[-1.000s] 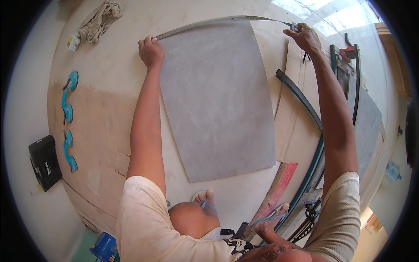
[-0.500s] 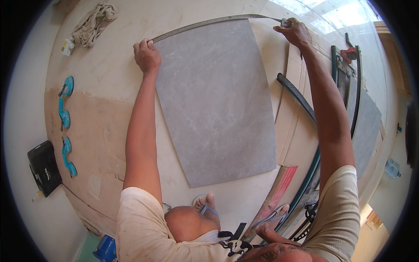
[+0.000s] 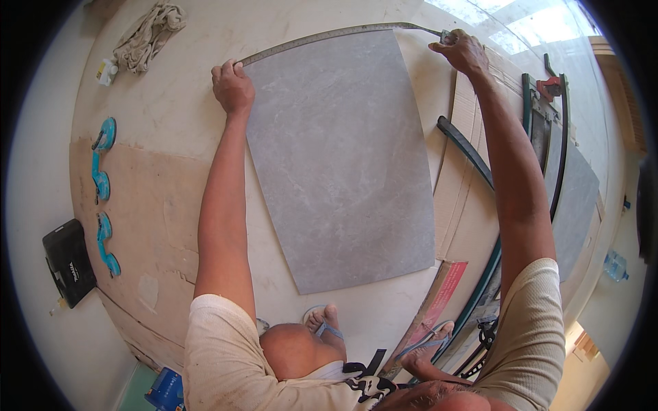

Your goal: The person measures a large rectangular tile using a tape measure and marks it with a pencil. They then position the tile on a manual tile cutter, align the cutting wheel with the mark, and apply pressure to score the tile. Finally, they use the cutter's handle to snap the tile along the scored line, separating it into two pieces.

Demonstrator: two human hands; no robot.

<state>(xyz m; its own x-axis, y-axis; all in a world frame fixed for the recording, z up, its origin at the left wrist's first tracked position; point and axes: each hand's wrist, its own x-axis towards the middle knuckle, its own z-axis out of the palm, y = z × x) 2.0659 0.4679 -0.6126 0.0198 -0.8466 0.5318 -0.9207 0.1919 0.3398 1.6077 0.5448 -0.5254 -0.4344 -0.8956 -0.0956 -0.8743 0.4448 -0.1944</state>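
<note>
A large grey tile (image 3: 343, 157) lies flat on the floor in front of me. Along its far edge stretches a tape measure (image 3: 322, 34), its blade running past the tile's far right corner. My left hand (image 3: 233, 87) is closed at the far left corner, pinching the blade's end there. Beyond the right corner, my right hand (image 3: 466, 53) is wrapped round the tape measure's case (image 3: 448, 37), which its fingers partly hide.
To the right lie cardboard (image 3: 458, 205) and a tile cutter (image 3: 543, 113). Blue suction lifters (image 3: 103, 164), a black case (image 3: 70, 264), a crumpled cloth (image 3: 149, 38) and a small white bottle (image 3: 107, 71) are at the left. A clear water bottle (image 3: 616, 266) stands far right.
Almost nothing differs. My left hand has shifted very slightly to the right, while the tape measure stays stretched along the tile's far edge.
</note>
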